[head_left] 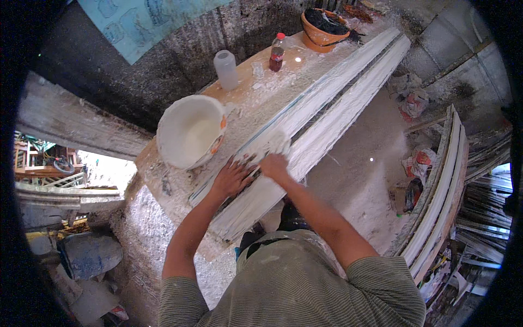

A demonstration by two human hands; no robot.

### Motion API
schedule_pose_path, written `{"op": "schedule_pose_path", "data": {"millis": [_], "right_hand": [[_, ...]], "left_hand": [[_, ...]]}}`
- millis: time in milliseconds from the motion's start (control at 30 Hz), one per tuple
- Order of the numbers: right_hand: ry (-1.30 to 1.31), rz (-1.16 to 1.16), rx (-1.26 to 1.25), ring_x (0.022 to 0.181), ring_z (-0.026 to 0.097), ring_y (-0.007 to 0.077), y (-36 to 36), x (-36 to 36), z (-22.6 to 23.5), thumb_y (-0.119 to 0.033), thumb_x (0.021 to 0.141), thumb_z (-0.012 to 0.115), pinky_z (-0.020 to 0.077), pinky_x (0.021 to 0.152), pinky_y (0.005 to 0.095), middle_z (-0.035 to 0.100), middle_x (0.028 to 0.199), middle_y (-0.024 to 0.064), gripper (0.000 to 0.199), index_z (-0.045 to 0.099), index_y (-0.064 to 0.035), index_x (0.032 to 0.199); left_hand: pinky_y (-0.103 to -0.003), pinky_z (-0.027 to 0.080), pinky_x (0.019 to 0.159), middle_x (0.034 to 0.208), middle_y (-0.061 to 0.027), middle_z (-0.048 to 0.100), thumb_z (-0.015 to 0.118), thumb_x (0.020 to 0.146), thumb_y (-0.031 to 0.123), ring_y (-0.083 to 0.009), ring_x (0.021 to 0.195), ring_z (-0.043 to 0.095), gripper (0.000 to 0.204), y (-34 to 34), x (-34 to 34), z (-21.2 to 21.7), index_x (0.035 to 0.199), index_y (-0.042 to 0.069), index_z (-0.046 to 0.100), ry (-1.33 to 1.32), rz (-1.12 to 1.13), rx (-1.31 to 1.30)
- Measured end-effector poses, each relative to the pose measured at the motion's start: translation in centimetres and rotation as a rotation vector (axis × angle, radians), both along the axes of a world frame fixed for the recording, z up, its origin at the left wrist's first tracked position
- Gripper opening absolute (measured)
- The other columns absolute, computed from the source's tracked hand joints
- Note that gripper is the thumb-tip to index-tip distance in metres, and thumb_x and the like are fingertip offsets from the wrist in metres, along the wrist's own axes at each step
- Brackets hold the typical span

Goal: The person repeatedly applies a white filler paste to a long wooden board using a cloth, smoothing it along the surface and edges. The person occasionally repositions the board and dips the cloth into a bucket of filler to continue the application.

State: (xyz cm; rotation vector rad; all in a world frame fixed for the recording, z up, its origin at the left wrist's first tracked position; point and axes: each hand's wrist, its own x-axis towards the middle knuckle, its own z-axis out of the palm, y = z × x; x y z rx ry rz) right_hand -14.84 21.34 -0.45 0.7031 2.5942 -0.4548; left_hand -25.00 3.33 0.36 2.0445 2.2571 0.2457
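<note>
Across the bench lie long white-coated strips [327,133] side by side, with a dark groove between them. My left hand [233,177] rests on the near part of the left strip, fingers spread and smeared with white. Just right of it, my right hand [274,165] is closed over the same strip. A blurred white, fibrous-looking clump [277,143] shows right beyond its knuckles; what the fingers hold is hidden. To the left of my hands stands a large white bucket [192,133] with pale, creamy stuff inside.
Along the bench's far side stand a translucent plastic container [226,71], a red-capped bottle of dark liquid [277,53] and an orange basin [322,34] filled with black material. Long curved white pieces [438,191] lean at the right. White powder covers the floor [351,180].
</note>
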Motion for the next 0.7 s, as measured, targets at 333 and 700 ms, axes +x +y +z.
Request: {"op": "schedule_pose_path", "data": {"millis": [333,700], "right_hand": [[0.225,0.158,0.197,0.084,0.070,0.0365,21.2,0.2,1.2,-0.023,0.085,0.056,0.0519,0.079,0.0560,0.072,0.089,0.0197,0.029,0.075,-0.0023,0.080],[-0.066,-0.310,-0.162,0.115,0.059,0.0418,15.8,0.9,1.1,-0.035,0.092,0.054,0.0439,0.100,0.0533,0.063,0.119,0.0292,0.048,0.069,0.0076,0.108]], "left_hand": [[-0.054,0.011,0.122,0.160,-0.0158,0.029,0.039,0.101,0.050,-0.0367,0.146,0.029,0.056,15.2,-0.7,-1.0,0.153,0.029,0.037,-0.200,0.224,-0.250],[-0.053,0.008,0.122,0.159,-0.0184,0.028,0.041,0.103,0.037,-0.0371,0.148,0.025,0.051,18.9,-0.5,-0.3,0.150,0.018,0.041,-0.242,0.234,-0.358]]}}
